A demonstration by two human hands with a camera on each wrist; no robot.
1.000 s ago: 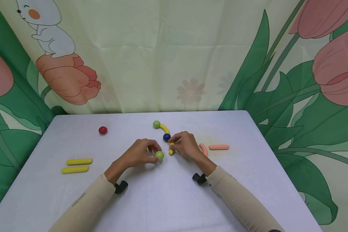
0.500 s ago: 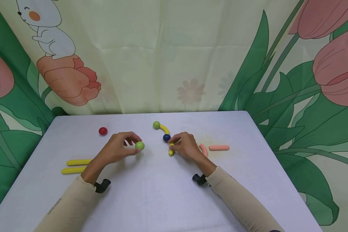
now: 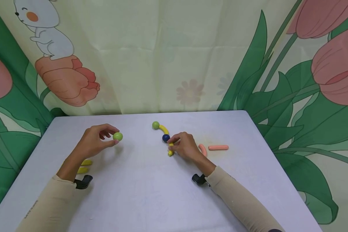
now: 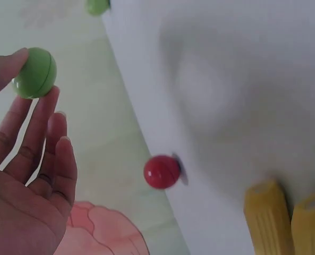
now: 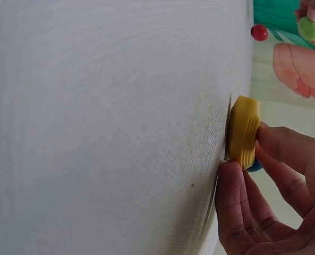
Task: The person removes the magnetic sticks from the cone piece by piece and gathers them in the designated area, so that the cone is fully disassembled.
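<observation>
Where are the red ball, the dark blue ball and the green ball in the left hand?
Red ball (image 4: pixel 161 171), left wrist view: middle of its visible side.
Dark blue ball (image 3: pixel 165 138), head view: middle of its visible surface.
Held green ball (image 3: pixel 117 136), head view: middle of its visible surface.

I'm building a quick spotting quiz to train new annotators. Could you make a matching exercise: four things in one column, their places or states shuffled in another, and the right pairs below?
Column one
1. Red ball
2. Dark blue ball
3. Straight pink stick
4. Left hand

Column two
A. beside a curved pink stick
B. holding a green ball
C. on the table, out of sight in the head view
D. between a curved yellow piece and the ridged yellow piece pinched by the right hand

Pairs: 1-C, 2-D, 3-A, 4-B
</observation>
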